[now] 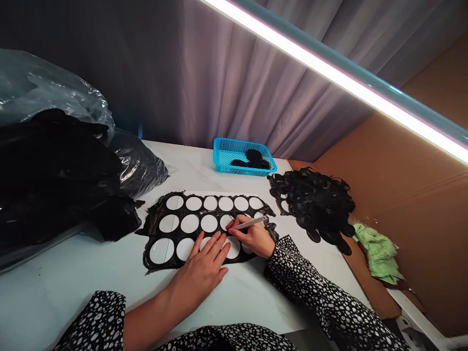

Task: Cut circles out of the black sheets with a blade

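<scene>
A thin black sheet [185, 229] with rows of large round holes lies flat on the white table, and the tabletop shows through the holes. My left hand [206, 261] rests on the near edge of this sheet, fingers stretched out and holding nothing. Pinched in my right hand [258, 238] is a slim, silver-grey pen-like tool [248, 224]. Its lower end is at a hole in the middle row, right of centre. My fingers partly hide that end, so I cannot tell its exact kind.
Behind the sheet stands a blue plastic basket [244, 170] with black round pieces [254, 156] inside. A heap of black scraps [316, 200] lies at the right, near a green cloth [378, 253]. Black material in a clear plastic bag [54, 165] fills the left. A bright tube lamp [329, 70] hangs overhead.
</scene>
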`<action>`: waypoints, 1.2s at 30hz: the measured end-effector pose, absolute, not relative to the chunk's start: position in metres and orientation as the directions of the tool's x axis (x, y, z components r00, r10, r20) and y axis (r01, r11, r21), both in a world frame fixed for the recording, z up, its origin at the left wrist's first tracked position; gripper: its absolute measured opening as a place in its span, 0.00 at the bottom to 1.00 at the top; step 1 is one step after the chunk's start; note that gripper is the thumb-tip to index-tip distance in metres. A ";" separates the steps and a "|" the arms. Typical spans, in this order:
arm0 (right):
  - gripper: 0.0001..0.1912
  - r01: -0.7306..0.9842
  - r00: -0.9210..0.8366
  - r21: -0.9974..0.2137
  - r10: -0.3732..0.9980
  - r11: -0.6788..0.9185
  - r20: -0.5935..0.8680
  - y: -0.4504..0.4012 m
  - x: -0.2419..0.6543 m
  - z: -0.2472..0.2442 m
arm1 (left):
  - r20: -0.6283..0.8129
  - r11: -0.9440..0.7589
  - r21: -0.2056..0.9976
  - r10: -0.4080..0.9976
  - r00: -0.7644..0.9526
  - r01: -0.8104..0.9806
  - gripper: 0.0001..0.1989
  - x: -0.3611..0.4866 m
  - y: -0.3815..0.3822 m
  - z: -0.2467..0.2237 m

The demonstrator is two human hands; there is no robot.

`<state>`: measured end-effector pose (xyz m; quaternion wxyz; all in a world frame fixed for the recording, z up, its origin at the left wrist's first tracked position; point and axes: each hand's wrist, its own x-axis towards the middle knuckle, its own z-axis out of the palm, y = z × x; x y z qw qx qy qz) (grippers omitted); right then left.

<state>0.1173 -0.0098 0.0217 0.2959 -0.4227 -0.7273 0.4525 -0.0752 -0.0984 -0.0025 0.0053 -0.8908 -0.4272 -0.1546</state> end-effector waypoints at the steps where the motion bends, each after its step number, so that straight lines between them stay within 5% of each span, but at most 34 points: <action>1: 0.10 0.354 -0.467 -0.906 0.883 0.231 0.043 -0.009 0.118 0.022 | 0.276 -0.634 0.127 0.761 0.587 0.763 0.19 -0.075 -0.098 -0.003; 7: 0.10 0.383 -0.516 -0.851 0.847 0.359 0.125 -0.012 0.119 0.015 | 0.264 -0.615 0.141 0.779 0.569 0.776 0.19 -0.075 -0.099 -0.001; 11: 0.07 0.462 -0.732 -0.490 0.629 0.740 0.261 -0.014 0.119 0.004 | 0.256 -0.615 0.163 0.782 0.569 0.771 0.19 -0.075 -0.100 0.001; 15: 0.07 0.574 -0.676 -0.316 0.655 0.755 0.338 0.028 0.129 0.012 | 0.266 -0.617 0.169 0.779 0.567 0.768 0.19 -0.076 -0.100 -0.002; 19: 0.08 0.807 -0.271 -0.398 0.872 0.437 0.408 0.091 0.152 0.035 | 0.274 -0.639 0.191 0.764 0.584 0.745 0.19 -0.080 -0.100 -0.001; 22: 0.10 0.762 -0.125 -0.572 0.935 0.305 0.332 0.102 0.158 0.045 | 0.263 -0.671 0.222 0.740 0.619 0.708 0.20 -0.085 -0.101 0.008; 27: 0.16 0.235 -0.303 -0.972 0.950 -0.007 -0.080 0.051 0.127 0.043 | 0.333 -0.601 0.201 0.785 0.523 0.774 0.21 -0.100 -0.107 0.016; 32: 0.21 -0.069 -0.510 -0.936 0.819 -0.345 -0.264 0.001 0.084 0.032 | 0.340 -0.496 0.167 0.840 0.422 0.852 0.23 -0.113 -0.110 0.002; 36: 0.17 0.019 -0.518 -0.988 0.843 -0.155 -0.142 -0.012 0.071 0.024 | 0.335 -0.485 0.145 0.844 0.419 0.862 0.23 -0.113 -0.112 -0.005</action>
